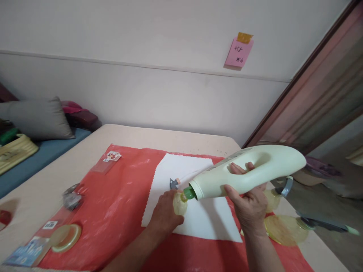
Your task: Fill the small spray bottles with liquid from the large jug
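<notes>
My right hand [251, 204] grips a pale green detergent jug [276, 162] by its handle, tilted with the mouth pointing down to the left. The jug's green spout [189, 192] meets the neck of a small translucent yellow bottle [180, 206]; whether liquid flows cannot be seen. My left hand [164, 213] is closed around that bottle, above a white sheet [204, 223]. Just beyond my left fingers, a dark grey spray head [174, 183] with a thin tube lies on the sheet.
A red cloth [121, 200] covers much of the table [133, 134]. Two translucent yellow spray bottles, one lying [287, 230] and one behind it [272, 200], are at the right edge. On the left are a round yellowish lid [66, 238], a crumpled grey bundle [72, 198] and plastic packaging [28, 251].
</notes>
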A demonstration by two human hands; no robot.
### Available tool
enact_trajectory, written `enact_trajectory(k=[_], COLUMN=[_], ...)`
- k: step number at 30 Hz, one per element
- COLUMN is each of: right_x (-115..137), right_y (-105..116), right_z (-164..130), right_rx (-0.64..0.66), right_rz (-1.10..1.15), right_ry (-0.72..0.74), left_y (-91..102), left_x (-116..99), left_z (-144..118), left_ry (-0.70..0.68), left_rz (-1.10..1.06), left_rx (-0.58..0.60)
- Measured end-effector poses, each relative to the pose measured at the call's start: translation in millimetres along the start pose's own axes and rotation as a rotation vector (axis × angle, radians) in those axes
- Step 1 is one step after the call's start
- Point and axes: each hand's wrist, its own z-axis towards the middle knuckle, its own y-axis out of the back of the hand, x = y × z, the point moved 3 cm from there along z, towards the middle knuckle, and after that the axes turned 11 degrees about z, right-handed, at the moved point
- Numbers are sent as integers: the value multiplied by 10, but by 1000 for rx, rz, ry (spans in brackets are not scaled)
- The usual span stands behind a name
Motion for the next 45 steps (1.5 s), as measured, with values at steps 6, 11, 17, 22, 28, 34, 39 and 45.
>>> enact_trajectory(k=[6, 11, 17, 22, 28, 34, 39, 45], right_x=[18, 7, -12, 10, 31, 36, 40, 67], right_y=[-1, -2, 6, 0, -1, -7, -10, -17], right_z=[6, -2, -10, -6, 2, 12, 15, 24], right_rx=[-17, -13, -2, 7, -1, -20, -12, 5], right_rz=[-2, -6, -11, -25, -32, -47, -46, -46], right_ry=[0, -18, 7, 36, 40, 10, 31, 79], left_y=[4, -2, -16, -13, -12, -33, -27, -3], left_x=[0, 14, 25, 19, 21, 43, 32, 0], left_z=[5, 18, 18, 9, 21, 35, 29, 8], left_ry=[-5, -2, -7, -3, -12, -3, -8, -1], left_rz=[2, 2, -1, 8, 18, 17, 15, 15], left_rx=[-3, 3, -3, 3, -6, 2, -3, 2])
